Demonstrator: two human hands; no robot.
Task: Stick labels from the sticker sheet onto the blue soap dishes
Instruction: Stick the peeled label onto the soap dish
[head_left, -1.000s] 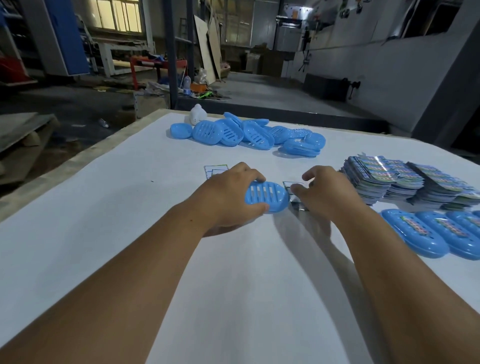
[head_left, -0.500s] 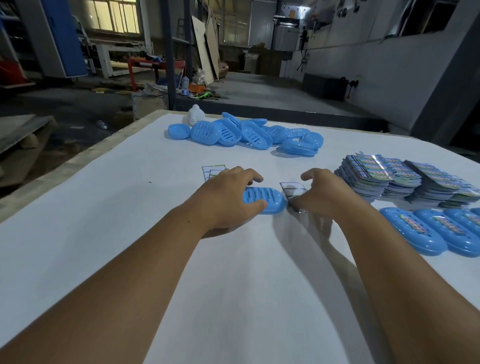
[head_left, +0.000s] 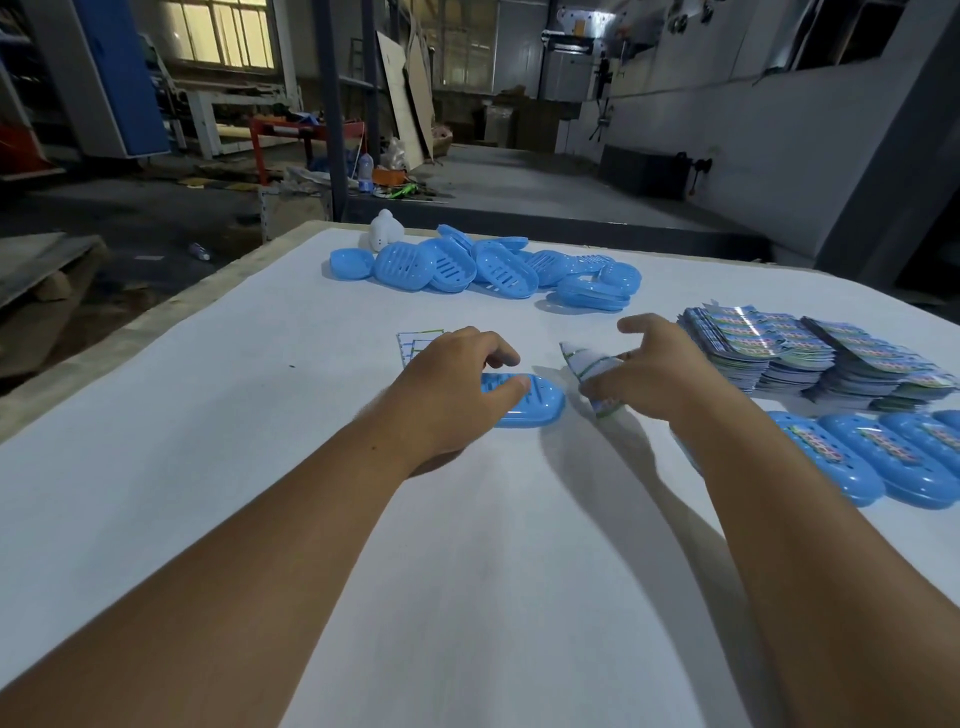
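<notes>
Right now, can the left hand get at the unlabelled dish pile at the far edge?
Probably not yet: the left hand grips a soap dish. The table toward the pile looks bare.

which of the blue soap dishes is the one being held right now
The soap dish at the table's middle, under the left hand. The far pile and the labelled row lie untouched.

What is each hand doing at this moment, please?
Left hand: grips the blue soap dish on the table.
Right hand: pinches the sticker sheet, lifted from the table.
</notes>
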